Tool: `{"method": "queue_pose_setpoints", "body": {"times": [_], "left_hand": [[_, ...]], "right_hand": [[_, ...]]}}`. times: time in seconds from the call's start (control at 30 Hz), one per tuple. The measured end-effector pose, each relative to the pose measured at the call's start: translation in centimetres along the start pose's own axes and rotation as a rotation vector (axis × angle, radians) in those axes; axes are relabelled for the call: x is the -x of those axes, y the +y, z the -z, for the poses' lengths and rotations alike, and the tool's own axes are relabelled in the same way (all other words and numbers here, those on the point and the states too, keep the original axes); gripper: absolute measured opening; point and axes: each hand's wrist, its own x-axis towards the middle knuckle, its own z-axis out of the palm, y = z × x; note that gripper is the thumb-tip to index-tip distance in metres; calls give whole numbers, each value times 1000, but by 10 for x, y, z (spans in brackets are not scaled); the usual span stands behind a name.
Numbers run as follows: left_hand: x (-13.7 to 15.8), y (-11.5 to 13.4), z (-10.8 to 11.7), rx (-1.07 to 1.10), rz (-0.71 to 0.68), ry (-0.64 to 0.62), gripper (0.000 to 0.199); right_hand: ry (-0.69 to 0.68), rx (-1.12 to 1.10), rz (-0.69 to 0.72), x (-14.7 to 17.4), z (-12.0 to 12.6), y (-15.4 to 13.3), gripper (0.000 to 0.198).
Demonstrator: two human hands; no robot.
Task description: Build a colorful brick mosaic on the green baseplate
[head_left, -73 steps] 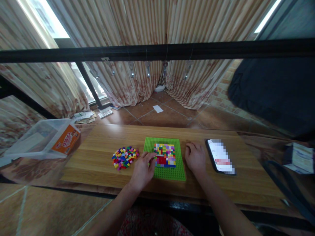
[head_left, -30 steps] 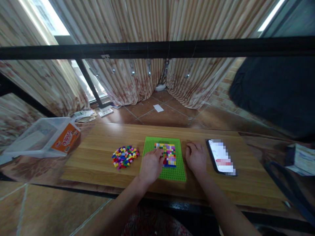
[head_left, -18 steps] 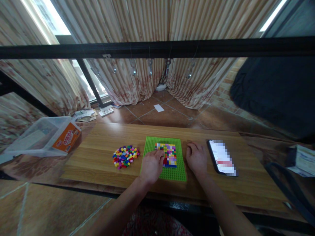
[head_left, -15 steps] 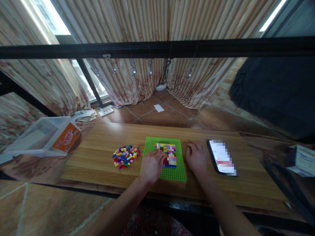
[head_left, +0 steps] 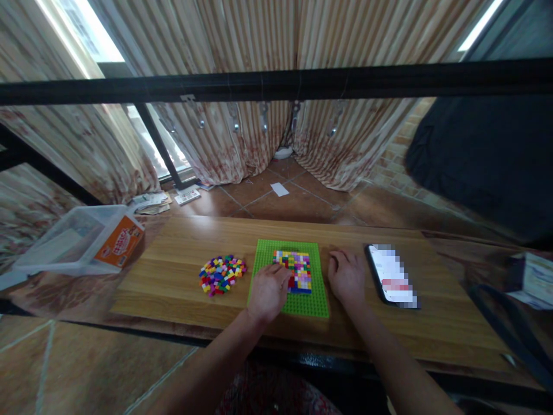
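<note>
A green studded baseplate (head_left: 268, 249) lies on the wooden table, with a block of small multicoloured bricks (head_left: 301, 268) fixed on its middle. My left hand (head_left: 268, 291) is over the left part of that block, its thumb and fingers pinched together against the bricks. Whatever is between the fingertips is hidden. Just past the baseplate's right edge, my right hand (head_left: 348, 276) rests on the table with its fingers curled in, and no object shows in it. Left of the baseplate is a loose pile of coloured bricks (head_left: 222, 275).
A phone (head_left: 391, 275) with a lit screen lies right of my right hand. At the left end of the wooden table (head_left: 164, 265) stands a clear plastic bin (head_left: 73, 253) with an orange label. A dark metal bar (head_left: 242, 86) crosses beyond the table, before the curtains.
My left hand stays pinched over the bricks, with only a very slight shift of the fingers. My right hand keeps its place. The whole view has shifted slightly.
</note>
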Motion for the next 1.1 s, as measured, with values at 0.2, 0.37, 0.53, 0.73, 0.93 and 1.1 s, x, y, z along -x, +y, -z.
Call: {"method": "queue_pose_setpoints", "body": {"times": [0.2, 0.37, 0.53, 0.73, 0.93, 1.1], "left_hand": [[-3, 1, 4, -38, -13, -34, 26], [1, 1, 5, 37, 13, -4, 20], [10, 0, 6, 106, 59, 87, 21], [18, 6, 0, -49, -19, 38, 31], [20, 14, -1, -194, 0, -35, 36], [19, 15, -1, -223, 3, -58, 37]], "right_hand": [[-4, 11, 5, 0, -1, 2, 26], [0, 15, 25, 0, -1, 3, 26], [13, 18, 31, 0, -3, 5, 24], [-11, 25, 25, -1, -3, 4, 26], [1, 6, 17, 0, -3, 4, 26], [15, 26, 30, 1, -4, 4, 26]]}}
